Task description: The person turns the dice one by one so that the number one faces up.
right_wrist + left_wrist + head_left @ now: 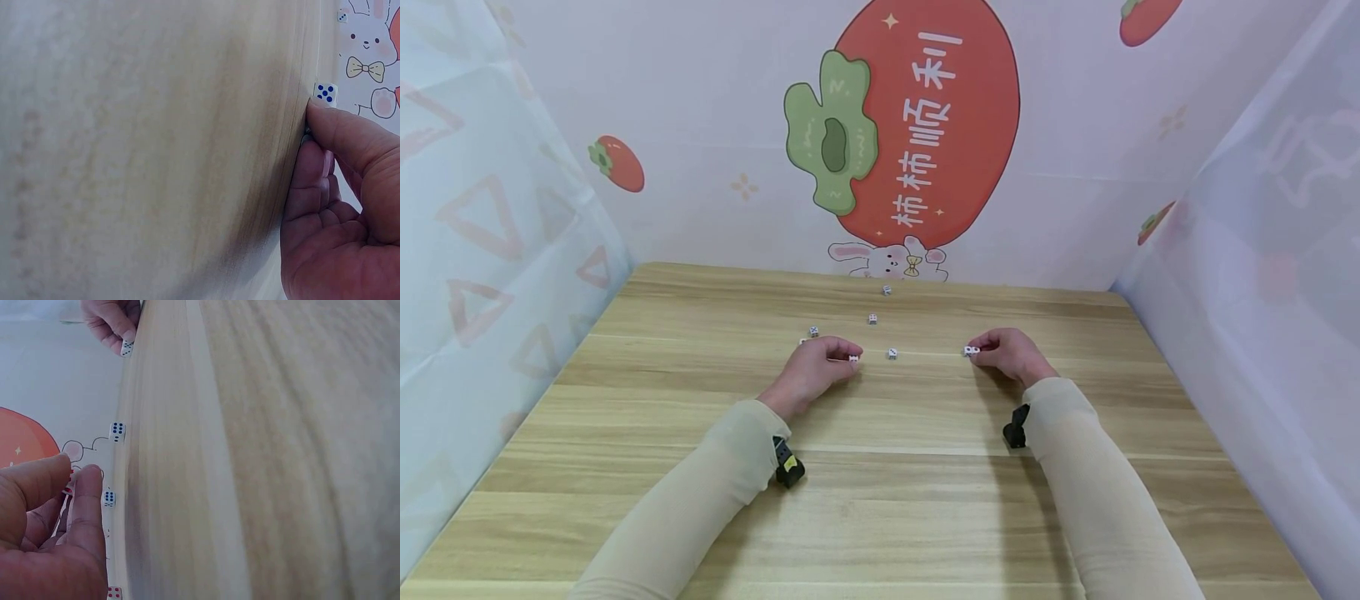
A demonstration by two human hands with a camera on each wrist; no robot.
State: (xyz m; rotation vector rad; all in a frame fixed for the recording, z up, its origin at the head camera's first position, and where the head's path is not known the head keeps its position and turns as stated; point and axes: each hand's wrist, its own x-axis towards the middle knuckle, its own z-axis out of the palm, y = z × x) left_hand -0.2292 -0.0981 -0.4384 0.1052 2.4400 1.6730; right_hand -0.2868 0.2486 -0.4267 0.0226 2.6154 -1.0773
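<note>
Between thumb and fingertips, my left hand (811,371) pinches a small white die (853,358); its red pips show in the left wrist view. To its right, a loose white die (892,354) sits on the table. Farther right, my right hand (1011,357) has thumb and fingers at a white die (967,352), which shows five blue pips in the right wrist view. A second die seems to be beside it, mostly covered by the fingertips. Both hands are low, close to the tabletop.
More dice lie toward the back: one die (887,290) near the rear edge, another die (872,319) in front of it, and a die (814,332) beyond my left hand, next to one partly hidden. The wooden table (880,517) meets printed cloth walls (700,208).
</note>
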